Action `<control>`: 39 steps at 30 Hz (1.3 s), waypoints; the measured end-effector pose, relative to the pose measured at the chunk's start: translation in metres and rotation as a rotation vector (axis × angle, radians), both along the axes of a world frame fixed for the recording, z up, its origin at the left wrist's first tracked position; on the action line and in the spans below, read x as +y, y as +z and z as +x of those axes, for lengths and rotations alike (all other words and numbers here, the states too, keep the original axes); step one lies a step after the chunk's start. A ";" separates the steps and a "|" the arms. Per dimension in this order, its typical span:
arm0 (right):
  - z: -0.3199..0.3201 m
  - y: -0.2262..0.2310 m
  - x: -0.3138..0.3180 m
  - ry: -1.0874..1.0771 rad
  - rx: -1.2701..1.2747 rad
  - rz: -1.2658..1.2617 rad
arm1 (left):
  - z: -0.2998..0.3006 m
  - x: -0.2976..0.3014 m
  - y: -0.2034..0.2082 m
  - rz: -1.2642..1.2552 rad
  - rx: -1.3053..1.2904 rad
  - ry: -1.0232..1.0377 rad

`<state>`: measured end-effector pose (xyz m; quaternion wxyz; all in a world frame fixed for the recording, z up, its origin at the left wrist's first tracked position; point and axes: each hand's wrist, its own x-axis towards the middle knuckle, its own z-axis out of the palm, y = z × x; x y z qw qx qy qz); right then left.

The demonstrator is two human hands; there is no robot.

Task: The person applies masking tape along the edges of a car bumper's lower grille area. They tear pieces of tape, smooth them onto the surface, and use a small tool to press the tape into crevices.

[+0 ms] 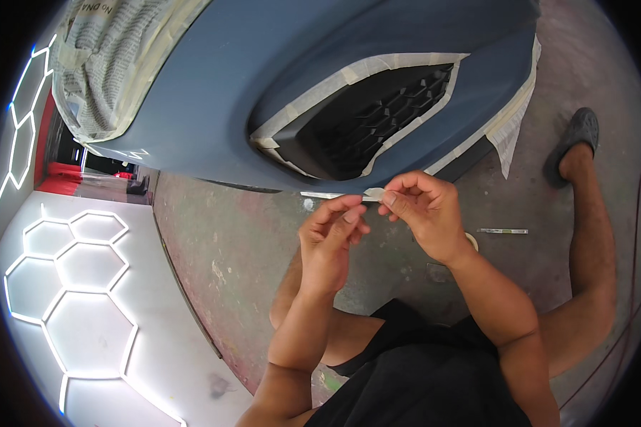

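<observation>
A short, pale strip of masking tape point(372, 193) stretches between my hands, just in front of the bumper's lower edge. My right hand point(429, 217) pinches its right end between thumb and fingers. At the left end, the bent fingers and thumb of my left hand point(327, 242) close on the strip's edge. Beyond them rises a matte blue-grey car bumper point(214, 107). Its black honeycomb vent grille point(377, 117) is bordered by masking tape point(356, 71). More tape with a loose paper flap point(509, 135) runs along the bumper's right lower edge.
Newspaper masking point(96, 78) covers a part at the upper left. A tape roll point(472, 243) shows partly behind my right wrist, and a slim clear tool point(503, 231) lies on the concrete floor point(214, 249). Hexagonal lights point(89, 334) line the left wall. A hose point(623, 334) trails at right.
</observation>
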<state>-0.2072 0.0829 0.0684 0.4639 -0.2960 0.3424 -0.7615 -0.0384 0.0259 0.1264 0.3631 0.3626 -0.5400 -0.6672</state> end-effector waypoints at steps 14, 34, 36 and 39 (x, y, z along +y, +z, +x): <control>0.004 0.012 0.001 0.022 -0.135 0.137 | -0.015 -0.001 0.009 -0.097 -0.133 0.133; -0.010 0.008 -0.003 -0.247 0.559 0.170 | -0.010 0.000 0.022 -0.666 -0.527 -0.012; -0.007 0.004 -0.002 -0.206 0.269 0.386 | -0.008 -0.004 0.020 -0.489 -0.445 0.026; 0.013 0.003 0.008 -0.168 0.235 0.245 | -0.007 -0.006 0.018 -0.294 -0.357 0.102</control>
